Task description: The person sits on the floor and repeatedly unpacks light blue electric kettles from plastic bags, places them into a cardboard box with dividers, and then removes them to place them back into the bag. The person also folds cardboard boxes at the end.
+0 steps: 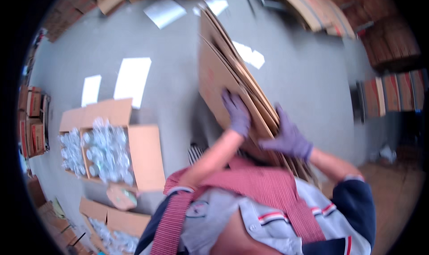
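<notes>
A stack of flattened cardboard boxes (223, 76) stands on edge in front of my body, tilted and reaching away from me. My left hand (237, 114), in a purple glove, presses against the broad left face with its fingers pointing forward. On the other side my right hand (288, 136), gloved alike, grips the edges of the sheets, its thumb across them and its fingers along the right side. Between them the two hands hold the stack. Its lower end is close against my pink checked apron (250, 183).
Open cartons (147, 159) of clear plastic bottles (107, 150) stand on the grey floor at left, with another open carton (127, 219) nearer me. Boxes (393, 94) line the right side. More flat cardboard (313, 7) lies at the far right. Bright light patches mark the floor.
</notes>
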The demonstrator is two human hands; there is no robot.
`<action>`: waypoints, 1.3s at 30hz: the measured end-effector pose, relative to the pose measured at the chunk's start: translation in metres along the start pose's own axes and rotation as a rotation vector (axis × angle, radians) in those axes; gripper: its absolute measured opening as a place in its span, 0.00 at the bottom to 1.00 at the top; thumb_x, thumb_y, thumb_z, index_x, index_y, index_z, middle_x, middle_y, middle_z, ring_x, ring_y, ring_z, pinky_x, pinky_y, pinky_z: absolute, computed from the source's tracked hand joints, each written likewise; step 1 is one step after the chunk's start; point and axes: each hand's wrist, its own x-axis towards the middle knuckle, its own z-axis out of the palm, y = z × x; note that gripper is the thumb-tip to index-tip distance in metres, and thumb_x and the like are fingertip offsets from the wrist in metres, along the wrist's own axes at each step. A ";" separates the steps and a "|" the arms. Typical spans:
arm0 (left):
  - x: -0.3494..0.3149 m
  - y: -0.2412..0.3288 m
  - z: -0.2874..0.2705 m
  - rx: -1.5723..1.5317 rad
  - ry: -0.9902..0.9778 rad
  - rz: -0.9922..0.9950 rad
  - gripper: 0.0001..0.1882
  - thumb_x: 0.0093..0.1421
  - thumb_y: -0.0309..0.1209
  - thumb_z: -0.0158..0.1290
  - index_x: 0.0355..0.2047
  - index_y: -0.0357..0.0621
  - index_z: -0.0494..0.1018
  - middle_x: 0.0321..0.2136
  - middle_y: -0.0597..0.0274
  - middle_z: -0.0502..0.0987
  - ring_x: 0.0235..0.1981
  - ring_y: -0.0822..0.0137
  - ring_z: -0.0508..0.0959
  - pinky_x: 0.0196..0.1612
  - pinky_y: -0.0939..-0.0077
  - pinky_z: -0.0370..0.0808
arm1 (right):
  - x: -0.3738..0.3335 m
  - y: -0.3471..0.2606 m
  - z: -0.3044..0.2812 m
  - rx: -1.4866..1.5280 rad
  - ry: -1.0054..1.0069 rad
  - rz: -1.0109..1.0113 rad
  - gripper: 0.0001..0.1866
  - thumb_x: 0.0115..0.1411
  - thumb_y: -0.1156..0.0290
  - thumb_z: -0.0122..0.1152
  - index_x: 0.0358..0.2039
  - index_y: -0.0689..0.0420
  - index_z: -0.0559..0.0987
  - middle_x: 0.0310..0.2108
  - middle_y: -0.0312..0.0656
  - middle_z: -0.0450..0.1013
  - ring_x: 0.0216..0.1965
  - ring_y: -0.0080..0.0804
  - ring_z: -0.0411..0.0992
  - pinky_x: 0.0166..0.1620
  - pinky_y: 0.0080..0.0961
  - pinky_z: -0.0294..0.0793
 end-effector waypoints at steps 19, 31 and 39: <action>0.277 0.006 0.000 -0.920 -0.523 -0.853 0.30 0.68 0.51 0.28 0.63 0.48 0.57 0.61 0.55 0.61 0.59 0.54 0.63 0.61 0.55 0.63 | 0.303 -0.199 -0.162 -0.299 -0.072 -0.430 0.31 0.50 0.58 0.61 0.51 0.61 0.66 0.25 0.51 0.73 0.26 0.54 0.73 0.28 0.43 0.71; 0.517 0.162 0.031 -0.537 0.237 -0.130 0.31 0.65 0.50 0.31 0.63 0.46 0.57 0.60 0.54 0.63 0.59 0.53 0.64 0.61 0.54 0.63 | 0.499 -0.245 -0.329 -0.452 0.325 -1.533 0.24 0.54 0.62 0.60 0.46 0.64 0.70 0.32 0.45 0.74 0.30 0.36 0.75 0.28 0.32 0.74; 0.762 0.421 0.183 -0.483 0.309 0.570 0.32 0.64 0.50 0.34 0.63 0.44 0.57 0.59 0.53 0.64 0.60 0.52 0.64 0.62 0.53 0.62 | 0.701 -0.226 -0.540 -0.109 0.161 -1.576 0.14 0.48 0.64 0.58 0.25 0.64 0.76 0.21 0.44 0.72 0.21 0.33 0.72 0.28 0.31 0.73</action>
